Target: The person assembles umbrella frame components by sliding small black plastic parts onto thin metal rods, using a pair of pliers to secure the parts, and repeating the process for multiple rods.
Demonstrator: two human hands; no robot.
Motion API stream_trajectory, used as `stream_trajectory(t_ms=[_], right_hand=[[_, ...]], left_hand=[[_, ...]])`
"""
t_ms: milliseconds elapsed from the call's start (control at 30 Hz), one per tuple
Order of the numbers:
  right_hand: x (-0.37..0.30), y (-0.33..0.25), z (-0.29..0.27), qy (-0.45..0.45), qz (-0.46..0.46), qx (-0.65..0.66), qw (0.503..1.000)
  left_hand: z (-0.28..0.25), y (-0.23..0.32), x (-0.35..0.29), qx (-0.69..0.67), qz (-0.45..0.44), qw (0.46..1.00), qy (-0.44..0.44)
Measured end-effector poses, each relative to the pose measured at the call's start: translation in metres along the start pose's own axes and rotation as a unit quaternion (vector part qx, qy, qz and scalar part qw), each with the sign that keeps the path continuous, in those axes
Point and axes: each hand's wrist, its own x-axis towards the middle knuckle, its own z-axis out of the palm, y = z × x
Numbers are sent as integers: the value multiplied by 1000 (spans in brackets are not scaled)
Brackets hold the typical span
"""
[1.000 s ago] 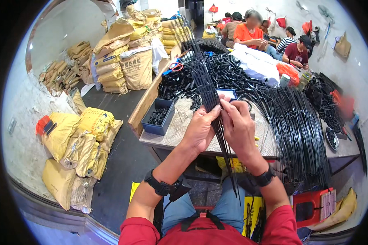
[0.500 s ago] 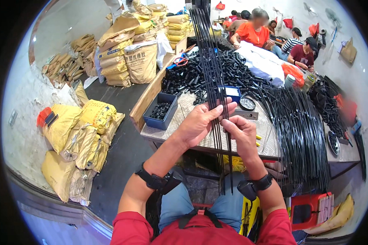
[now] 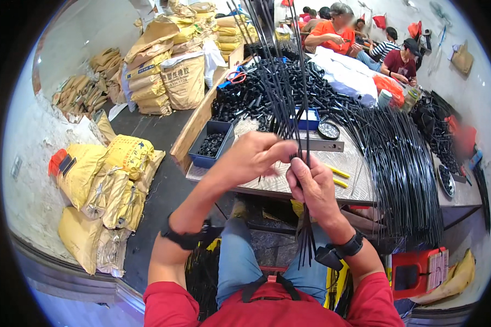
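Observation:
A bundle of long, thin black rods (image 3: 305, 240) stands upright in front of me, spread apart at the top and gathered below. My right hand (image 3: 313, 184) is closed around the bundle, with the thumb pressed near its middle. My left hand (image 3: 256, 157) is curled against the rods just left of my right thumb. Its fingers are bent and blurred, and what lies between their tips is hidden. Behind the bundle, the table bears a heap of short black tube-like parts (image 3: 245, 101).
On the table are a bin (image 3: 204, 159) of small black parts, a blue box (image 3: 309, 121), a round dish (image 3: 328, 131), a metal bar (image 3: 333, 146), yellow pens (image 3: 337, 176) and many black rods (image 3: 401, 180). Yellow sacks (image 3: 128, 158) stand left. Co-workers sit at the back, one in orange (image 3: 330, 38).
My left hand has turned and its fingers have curled in beside the bundle. My right hand has wrapped round the rods. The rods now fan out more at the top and gather below.

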Motion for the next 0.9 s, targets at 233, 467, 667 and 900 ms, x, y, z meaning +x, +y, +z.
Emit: stream_trajectory(t_ms=[233,467,667,900], right_hand=[[-16,-21,7,-195,136,54,970],[-19,-30,-11,-148,139,79,976],[-24,-22,-31,-156,60,105,980],[-39,103,-31,-106,107,66,986]], left_hand=[[3,-1,-6,110,208,955,182],[16,-29,22,26,169,980,100],[-10,-116,70,363,257,896,15],[-66,-146,168,783,236,541,196]])
